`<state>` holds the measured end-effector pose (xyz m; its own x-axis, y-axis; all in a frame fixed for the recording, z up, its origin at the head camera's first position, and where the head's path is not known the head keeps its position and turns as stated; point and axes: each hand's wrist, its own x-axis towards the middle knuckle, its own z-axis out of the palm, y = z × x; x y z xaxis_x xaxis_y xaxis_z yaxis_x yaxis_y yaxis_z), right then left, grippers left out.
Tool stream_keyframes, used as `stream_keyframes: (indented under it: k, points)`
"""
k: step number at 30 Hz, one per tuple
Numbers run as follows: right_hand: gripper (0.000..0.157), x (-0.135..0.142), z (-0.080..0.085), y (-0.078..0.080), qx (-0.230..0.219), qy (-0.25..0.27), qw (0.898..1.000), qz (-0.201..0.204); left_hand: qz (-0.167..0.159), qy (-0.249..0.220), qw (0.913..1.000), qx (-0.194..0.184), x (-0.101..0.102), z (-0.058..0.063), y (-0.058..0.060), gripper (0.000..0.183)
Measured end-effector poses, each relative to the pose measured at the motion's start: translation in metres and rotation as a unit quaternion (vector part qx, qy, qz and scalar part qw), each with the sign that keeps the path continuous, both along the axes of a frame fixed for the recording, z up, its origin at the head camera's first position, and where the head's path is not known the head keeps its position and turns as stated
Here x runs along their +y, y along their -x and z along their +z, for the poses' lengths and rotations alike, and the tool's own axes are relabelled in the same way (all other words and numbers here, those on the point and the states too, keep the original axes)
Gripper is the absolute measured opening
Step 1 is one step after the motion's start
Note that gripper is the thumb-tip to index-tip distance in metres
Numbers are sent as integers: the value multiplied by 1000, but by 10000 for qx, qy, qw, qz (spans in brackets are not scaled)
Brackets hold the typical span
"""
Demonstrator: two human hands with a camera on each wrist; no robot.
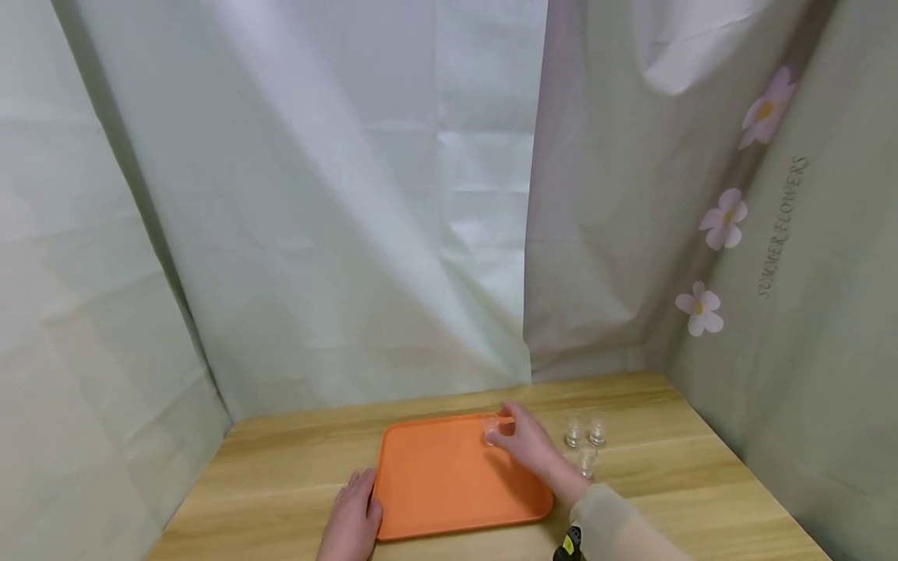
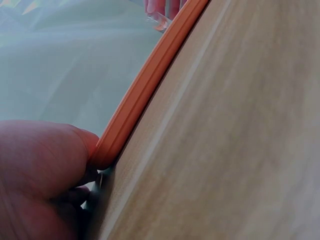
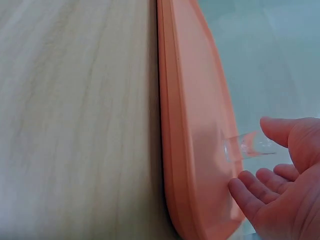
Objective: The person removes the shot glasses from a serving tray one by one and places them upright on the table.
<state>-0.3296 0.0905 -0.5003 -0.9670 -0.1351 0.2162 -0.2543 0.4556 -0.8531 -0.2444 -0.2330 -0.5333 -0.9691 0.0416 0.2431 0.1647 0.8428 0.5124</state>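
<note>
An orange tray lies on the wooden table. Upright inside it, near the far right corner, stands a small clear shot glass. Around this glass my right hand is spread; in the right wrist view, gaps show between the glass and both the thumb and the fingers. My left hand rests at the tray's left side, fingers stretched along the table and thumb against the rim. The left wrist view shows that thumb touching the tray's corner, with the other fingers in dark shadow.
Three more shot glasses stand on the table right of the tray: one at the back left, one at the back right, and a nearer glass beside my right forearm. Pale curtains enclose the table behind and at both sides.
</note>
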Motion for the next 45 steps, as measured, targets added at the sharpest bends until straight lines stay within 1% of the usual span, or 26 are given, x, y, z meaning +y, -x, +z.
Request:
stream_keyframes:
  k: [3, 7, 14, 18, 23, 27, 30, 33, 37, 40, 45]
  points:
    - [64, -3, -5, 3, -112, -17, 9999, -46, 9, -31, 10000, 19, -1, -4, -2, 47]
    - [54, -5, -10, 6, -80, -72, 9998, -160, 4, -60, 10000, 65, -1, -7, -2, 47]
    - [29, -7, -14, 9, 69, -340, 9987, -369, -40, -98, 9999, 42, 0, -8, -2, 47]
    - [24, -7, -13, 8, 90, -366, 9984, -416, -42, -111, 9999, 36, 1, -8, -1, 47]
    - [23, -6, -11, 4, 154, -465, 9981, -371, -4, -122, 9999, -21, 2, -8, 0, 47]
    - [22, -5, -6, -1, 259, -488, 9981, -283, -25, -115, 9998, 177, 2, -8, -1, 47]
    - [23, -5, 3, -7, 332, -445, 9982, -216, -57, -110, 9993, 355, 0, -5, -2, 46]
    - [23, -3, 13, -15, 395, -435, 9982, -155, -94, -120, 9990, 415, -2, -4, -3, 45]
    - [23, 4, 24, -24, 440, -475, 9979, -92, -129, -102, 9987, 483, -3, -5, -3, 46]
    - [26, 11, 32, -29, 387, -446, 9982, -120, -99, -130, 9985, 528, -2, -5, -3, 46]
    - [25, 24, 39, -36, 264, -399, 9983, -321, -118, -180, 9977, 644, 0, -8, -4, 46]
